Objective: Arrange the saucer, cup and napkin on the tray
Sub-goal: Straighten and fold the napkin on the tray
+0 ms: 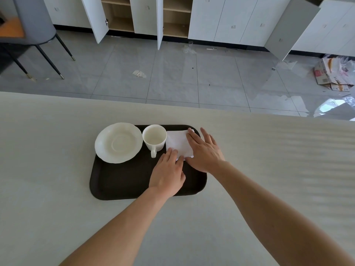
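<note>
Napkin, white and folded square, lies flat at the 2 o'clock corner of the dark tray; both hands are on it, palms down with fingers spread flat and gripping nothing. Right hand covers the napkin's 3 o'clock side, its fingertips reaching the far edge; left hand rests on the tray at the napkin's 6 o'clock side, its fingertips touching the near edge and near corner.

Cup, white and empty, stands upright just beside the napkin at its 9 o'clock, handle pointing toward 6 o'clock; whether cup and napkin touch I cannot tell. Saucer, white with a wavy rim, sits at the tray's 10 o'clock corner, its rim close against the cup and overhanging the tray's left edge a little; the near half of the tray is bare apart from the left hand.

Tray lies on a pale grey desk; both bare forearms stretch across it from 6 o'clock. Beyond the desk's far edge is a grey tiled floor with scraps of paper and plastic; flattened cardboard lies at 2 o'clock; white cabinets line the wall at 12 o'clock, several doors open on wooden shelves; a grey chair with thin black legs stands at 10 o'clock.
</note>
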`<state>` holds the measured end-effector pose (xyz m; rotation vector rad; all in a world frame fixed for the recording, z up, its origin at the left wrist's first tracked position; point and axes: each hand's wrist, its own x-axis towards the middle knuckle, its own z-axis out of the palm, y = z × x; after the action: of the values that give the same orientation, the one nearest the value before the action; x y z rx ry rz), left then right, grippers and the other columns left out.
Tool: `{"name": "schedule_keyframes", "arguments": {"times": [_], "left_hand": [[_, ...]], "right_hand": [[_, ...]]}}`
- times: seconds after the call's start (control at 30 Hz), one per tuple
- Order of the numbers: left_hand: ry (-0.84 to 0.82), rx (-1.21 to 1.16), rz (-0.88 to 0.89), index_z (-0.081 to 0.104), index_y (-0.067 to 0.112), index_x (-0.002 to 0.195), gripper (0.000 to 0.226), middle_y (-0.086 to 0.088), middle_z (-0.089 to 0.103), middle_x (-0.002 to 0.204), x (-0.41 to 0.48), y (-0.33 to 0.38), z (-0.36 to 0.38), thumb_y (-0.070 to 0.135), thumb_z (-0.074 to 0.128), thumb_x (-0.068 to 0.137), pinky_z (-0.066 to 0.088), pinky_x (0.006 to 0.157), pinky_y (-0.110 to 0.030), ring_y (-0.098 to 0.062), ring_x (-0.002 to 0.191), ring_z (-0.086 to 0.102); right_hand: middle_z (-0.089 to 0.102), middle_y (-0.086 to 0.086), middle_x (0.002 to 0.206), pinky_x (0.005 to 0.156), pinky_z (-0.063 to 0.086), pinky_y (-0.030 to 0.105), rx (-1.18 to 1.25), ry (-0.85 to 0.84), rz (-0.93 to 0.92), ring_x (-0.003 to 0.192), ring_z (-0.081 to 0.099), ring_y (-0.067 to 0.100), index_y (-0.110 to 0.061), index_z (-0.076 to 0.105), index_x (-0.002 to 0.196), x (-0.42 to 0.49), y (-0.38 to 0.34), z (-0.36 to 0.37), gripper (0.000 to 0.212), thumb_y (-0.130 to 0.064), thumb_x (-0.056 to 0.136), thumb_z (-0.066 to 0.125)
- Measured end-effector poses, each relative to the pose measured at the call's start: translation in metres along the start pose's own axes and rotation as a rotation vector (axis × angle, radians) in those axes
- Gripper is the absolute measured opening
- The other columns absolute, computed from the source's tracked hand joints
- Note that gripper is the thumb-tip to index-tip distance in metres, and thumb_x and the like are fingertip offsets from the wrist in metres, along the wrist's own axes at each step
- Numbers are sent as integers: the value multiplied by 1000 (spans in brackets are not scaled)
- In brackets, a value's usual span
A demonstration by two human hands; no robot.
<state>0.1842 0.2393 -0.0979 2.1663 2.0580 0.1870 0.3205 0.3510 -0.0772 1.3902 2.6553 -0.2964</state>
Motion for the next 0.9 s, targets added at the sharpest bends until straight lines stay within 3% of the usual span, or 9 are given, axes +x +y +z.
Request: {"name": "schedule_keyframes", "arguments": {"times": [0.17, 0.4, 0.63, 0.9], "left_hand": [[-17, -17, -14, 45, 10, 143, 54, -16, 38, 152, 0, 0, 2, 30, 45, 94, 28, 121, -40, -31, 150, 23], [-23, -64, -21, 42, 16, 144, 53, -16, 29, 158, 1, -2, 0, 31, 45, 94, 26, 121, -38, -28, 152, 18], [-49, -43, 0, 31, 16, 151, 55, -15, 19, 164, -2, -4, 2, 31, 39, 98, 19, 123, -39, -27, 155, 9], [-95, 7, 9, 20, 15, 155, 63, -17, 13, 165, -7, -3, -7, 34, 39, 98, 18, 124, -40, -29, 155, 6]], "right_hand": [[-9, -10, 167, 124, -1, 49, 0, -145, 49, 152, -14, 27, -24, -1, 158, 12, 0, 1, 94, -67, 82, 34], [-8, -10, 167, 124, 0, 50, 7, -57, 50, 152, -15, 28, -25, 1, 158, 2, 2, 8, 94, -68, 85, 42], [-16, -11, 166, 123, -5, 49, 33, -151, 73, 151, -19, 26, -26, -11, 157, 2, 5, 14, 92, -66, 87, 33], [3, -9, 167, 124, 5, 46, 80, -1, 48, 153, -8, 24, -25, 13, 158, -12, -3, 3, 70, -46, 96, 38]]}}
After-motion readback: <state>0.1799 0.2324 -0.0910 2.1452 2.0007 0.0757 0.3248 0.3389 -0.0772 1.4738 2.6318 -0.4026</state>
